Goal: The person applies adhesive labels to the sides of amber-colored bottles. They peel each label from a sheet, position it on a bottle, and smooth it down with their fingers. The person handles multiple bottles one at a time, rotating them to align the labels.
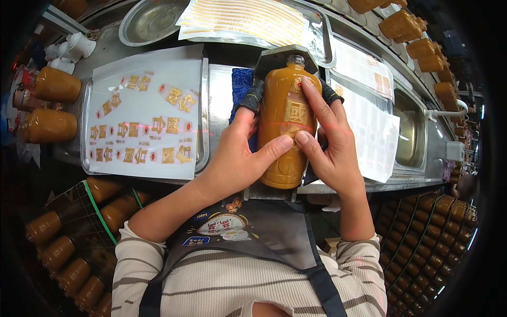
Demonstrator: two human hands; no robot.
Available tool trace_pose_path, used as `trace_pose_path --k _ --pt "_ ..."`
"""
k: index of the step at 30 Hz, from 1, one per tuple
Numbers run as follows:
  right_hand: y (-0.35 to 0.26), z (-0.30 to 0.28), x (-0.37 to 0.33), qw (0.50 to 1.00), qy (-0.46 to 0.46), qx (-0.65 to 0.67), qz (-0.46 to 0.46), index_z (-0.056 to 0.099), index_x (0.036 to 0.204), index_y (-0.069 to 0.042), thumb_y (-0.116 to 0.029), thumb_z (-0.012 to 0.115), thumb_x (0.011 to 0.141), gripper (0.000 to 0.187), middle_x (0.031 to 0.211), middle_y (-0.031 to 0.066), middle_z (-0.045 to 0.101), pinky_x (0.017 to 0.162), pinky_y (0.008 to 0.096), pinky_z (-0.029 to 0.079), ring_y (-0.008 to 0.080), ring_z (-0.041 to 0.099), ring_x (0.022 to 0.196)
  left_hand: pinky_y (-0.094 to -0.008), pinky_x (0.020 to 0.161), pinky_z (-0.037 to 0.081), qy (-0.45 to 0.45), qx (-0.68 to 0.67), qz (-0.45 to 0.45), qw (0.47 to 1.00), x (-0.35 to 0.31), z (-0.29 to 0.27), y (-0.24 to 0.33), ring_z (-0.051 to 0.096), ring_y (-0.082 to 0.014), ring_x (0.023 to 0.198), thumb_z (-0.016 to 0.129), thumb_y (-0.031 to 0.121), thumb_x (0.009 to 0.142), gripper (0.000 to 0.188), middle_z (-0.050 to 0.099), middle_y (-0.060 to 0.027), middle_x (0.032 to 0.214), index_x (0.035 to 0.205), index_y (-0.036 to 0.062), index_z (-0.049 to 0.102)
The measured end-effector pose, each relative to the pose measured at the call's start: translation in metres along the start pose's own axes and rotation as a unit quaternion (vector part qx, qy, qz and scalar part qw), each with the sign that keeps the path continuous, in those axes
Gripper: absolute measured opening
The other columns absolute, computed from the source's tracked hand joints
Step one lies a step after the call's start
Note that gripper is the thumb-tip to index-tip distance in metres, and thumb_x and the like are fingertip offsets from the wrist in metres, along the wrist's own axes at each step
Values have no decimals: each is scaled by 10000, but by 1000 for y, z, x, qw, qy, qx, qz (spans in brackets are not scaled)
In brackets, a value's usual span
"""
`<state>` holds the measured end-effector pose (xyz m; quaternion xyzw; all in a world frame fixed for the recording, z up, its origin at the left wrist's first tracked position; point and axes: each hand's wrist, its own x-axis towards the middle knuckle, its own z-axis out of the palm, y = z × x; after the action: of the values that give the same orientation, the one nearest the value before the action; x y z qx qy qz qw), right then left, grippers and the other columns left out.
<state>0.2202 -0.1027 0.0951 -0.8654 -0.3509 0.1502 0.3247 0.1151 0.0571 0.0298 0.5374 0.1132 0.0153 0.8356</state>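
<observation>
An amber-brown glossy bottle (278, 95) lies on a metal cradle (273, 53), its neck pointing away from me. Gold characters (299, 112) and a small red seal run down its front. My left hand (244, 150) grips the bottle's left side, thumb pressed on the lower gold character. On the right side, my right hand (338, 145) holds the bottle with its thumb beside the left one and its index finger on the red seal. Dark knitted wraps (253, 95) show at the fingers on both sides. The fingertips beneath the bottle are hidden.
To the left, a tray holds a white sheet (132, 105) of gold character decals. A sheet of gold strips (243, 21) and a round metal pan (150, 24) lie behind. White sheets (364, 127) and a sink (409, 132) are right. Brown bottles (58, 84) stand around, several in racks below.
</observation>
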Motion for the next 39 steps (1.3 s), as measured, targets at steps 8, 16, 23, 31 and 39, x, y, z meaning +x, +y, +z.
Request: trace_pose_path --k 8,16,23,31,39 --pt "0 0 -1 1000 -2 4 9 497 1513 -183 -237 711 865 684 1010 177 599 779 363 495 292 488 799 -343 953 510 29 42 26 998 -1 0 -7 608 -210 1158 757 262 932 490 630 -229 1177 1145 -54 448" --pt "5 4 -5 988 32 132 69 371 1570 -88 -189 706 872 780 1268 200 588 641 250 474 120 528 723 -381 1148 351 2 -6 10 1000 1 1 -1 421 -245 1387 715 154 943 712 387 -217 1495 1455 -51 264" --pt "14 21 -3 953 103 264 104 389 1519 8 -156 706 907 708 1425 213 531 513 175 412 20 535 598 -356 1126 412 38 -96 8 995 20 2 11 502 -221 1338 711 151 957 588 492 -212 1444 1399 -70 392" --pt "6 22 6 958 124 237 106 455 1429 16 -145 717 909 604 1339 162 585 490 184 398 8 508 561 -337 1092 450 55 -131 -6 990 24 6 11 543 -201 1285 717 150 956 557 532 -187 1390 1376 -54 413" --pt "7 23 4 955 126 244 113 463 1426 6 -151 714 914 592 1303 147 609 496 184 405 10 519 570 -331 1091 446 45 -108 -16 993 23 3 8 544 -192 1281 710 147 959 546 538 -168 1388 1375 -53 417"
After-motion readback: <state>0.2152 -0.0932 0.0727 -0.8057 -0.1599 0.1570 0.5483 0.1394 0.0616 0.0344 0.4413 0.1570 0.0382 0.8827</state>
